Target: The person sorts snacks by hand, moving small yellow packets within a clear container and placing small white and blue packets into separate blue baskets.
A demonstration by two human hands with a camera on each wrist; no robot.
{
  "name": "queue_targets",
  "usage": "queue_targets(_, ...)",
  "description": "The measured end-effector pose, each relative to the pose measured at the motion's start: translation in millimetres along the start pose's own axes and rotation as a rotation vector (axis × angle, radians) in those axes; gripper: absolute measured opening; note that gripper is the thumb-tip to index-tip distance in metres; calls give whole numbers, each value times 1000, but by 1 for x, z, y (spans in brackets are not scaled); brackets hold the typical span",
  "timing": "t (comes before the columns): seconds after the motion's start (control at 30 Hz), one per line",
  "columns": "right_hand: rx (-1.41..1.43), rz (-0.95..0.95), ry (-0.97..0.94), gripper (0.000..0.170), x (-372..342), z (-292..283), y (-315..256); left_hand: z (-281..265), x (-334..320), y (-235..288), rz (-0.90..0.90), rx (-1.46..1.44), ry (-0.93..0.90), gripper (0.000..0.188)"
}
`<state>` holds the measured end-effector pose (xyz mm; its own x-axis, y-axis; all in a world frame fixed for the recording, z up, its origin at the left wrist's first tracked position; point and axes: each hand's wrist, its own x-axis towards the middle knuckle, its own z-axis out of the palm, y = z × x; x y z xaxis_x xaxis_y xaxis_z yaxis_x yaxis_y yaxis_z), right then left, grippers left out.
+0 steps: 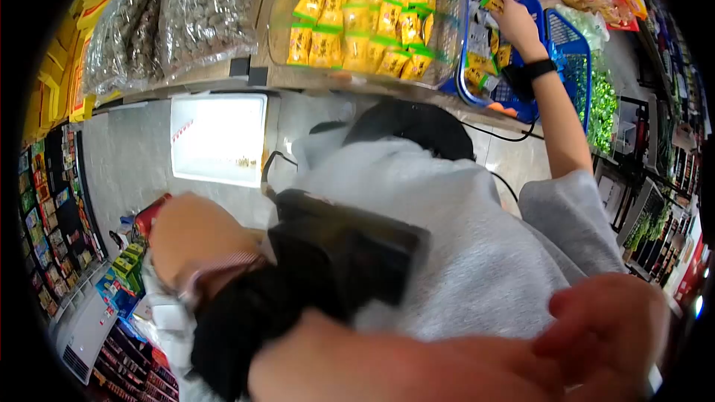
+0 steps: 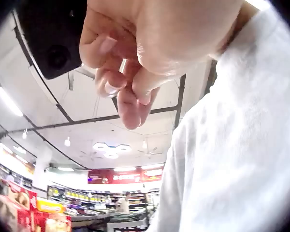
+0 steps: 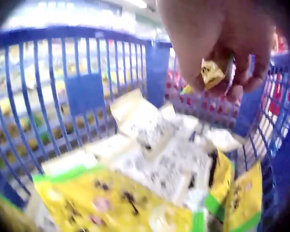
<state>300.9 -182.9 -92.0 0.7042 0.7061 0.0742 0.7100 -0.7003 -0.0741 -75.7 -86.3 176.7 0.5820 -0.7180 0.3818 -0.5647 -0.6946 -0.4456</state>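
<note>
My right hand (image 1: 519,27) is over a blue shopping basket (image 1: 471,85) in the head view, pinching a small yellow packet (image 1: 491,2). In the right wrist view the same packet (image 3: 212,73) shows between fingertips, above the basket's contents. White printed packets (image 3: 157,154) and yellow packets with green ends (image 3: 111,200) lie inside the basket. My left hand (image 1: 447,357) is blurred and large, close below the head camera. Its fingers (image 2: 130,104) curl loosely in the left wrist view, with nothing visible between them. A black device (image 1: 346,246) sits at the left wrist.
Left of the basket, a clear bin (image 1: 279,37) holds many yellow packets. Farther left lie bags of dark dried goods (image 1: 208,15). A second blue basket (image 1: 577,37) adjoins the first. A white box (image 1: 218,108) stands on the floor, with store shelves (image 1: 56,216) beyond.
</note>
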Motion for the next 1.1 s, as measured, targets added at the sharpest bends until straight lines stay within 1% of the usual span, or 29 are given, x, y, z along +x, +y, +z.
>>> queue_targets(0.03, 32, 55, 30, 38, -4, -8, -2, 8, -6, -2, -71, 18, 25, 14)
queue_targets(0.07, 228, 129, 8, 38, -9, -29, -14, 51, -6, 22, -572, 49, 452, 14)
queue_targets(0.1, 427, 199, -19, 38, -17, -48, -24, 61, -24, -2, -604, -264, 262, 17)
queue_targets(0.13, 708, 186, -36, 37, -25, -50, -19, 65, -38, -25, -638, -669, 58, 14)
queue_targets(0.17, 988, 162, -54, 37, -32, -52, -16, 101, -56, -24, -768, -661, 155, 12)
queue_targets(0.23, 1654, 169, -327, 36, -60, -89, -54, 134, -76, -25, -967, -751, 176, 14)
queue_targets(0.3, 2102, 59, -658, 30, -73, -107, -83, 143, -79, -25, -1185, -944, 42, 21)
queue_targets(0.33, 2181, 106, -658, 29, -82, -112, -100, 150, -79, -24, -1193, -936, 54, 21)
queue_targets(0.37, 2259, 153, -661, 29, -87, -115, -115, 159, -77, -23, -1233, -1144, 82, 23)
queue_targets(0.4, 2329, 144, -691, 27, -88, -108, -121, 165, -76, -20, -1267, -1355, 112, 26)
queue_targets(0.43, 2310, 191, -618, 28, -93, -112, -140, 168, -75, -17, -1282, -1344, 125, 26)
queue_targets(0.5, 2254, 164, -649, 32, -92, -105, -155, 171, -72, -15, -1291, -1679, 221, 29)
queue_targets(0.53, 2153, 186, -673, 38, -92, -106, -162, 167, -71, -14, -1344, -1723, 233, 30)
queue_targets(0.57, 2053, 194, -637, 47, -94, -101, -167, 172, -74, -11, -1346, -1798, 272, 28)
queue_targets(0.63, 1776, 110, -634, 53, -100, -92, -179, 183, -79, -2, -1409, -1927, 383, 27)
queue_targets(0.67, 1727, 68, -591, 56, -101, -77, -180, 190, -83, 1, -1407, -1990, 443, 27)
queue_targets(0.7, 1601, -34, -579, 57, -102, -82, -185, 194, -89, 5, -1411, -1970, 456, 27)
queue_targets(0.77, 1552, -99, -535, 57, -100, -73, -189, 198, -101, 9, -1382, -1967, 442, 27)
queue_targets(0.8, 1559, -160, -451, 57, -99, -59, -189, 196, -104, 10, -1454, -1926, 409, 24)
queue_targets(0.83, 1640, -108, -348, 43, -105, -64, -198, 198, -109, 14, -1453, -1913, 419, 24)
queue_targets(0.9, 1188, -229, -134, 28, -101, -51, -195, 212, -121, 23, -1452, -1568, 337, 22)
queue_targets(0.93, 1347, -5, -288, 19, -104, -50, -195, 211, -121, 24, -1511, -1429, 336, 23)
queue_targets(0.97, 1348, -15, -276, 19, -105, -50, -196, 209, -123, 23, -1501, -1419, 339, 23)
queue_targets(1.03, 1482, 154, -360, 19, -106, -59, -201, 198, -124, 14, -1529, -1193, 134, 25)
queue_targets(1.07, 1509, 154, -341, 17, -106, -55, -200, 205, -124, 18, -1539, -1166, 241, 34)
queue_targets(1.1, 1510, 149, -333, 17, -104, -51, -199, 210, -125, 15, -1532, -1162, 243, 34)
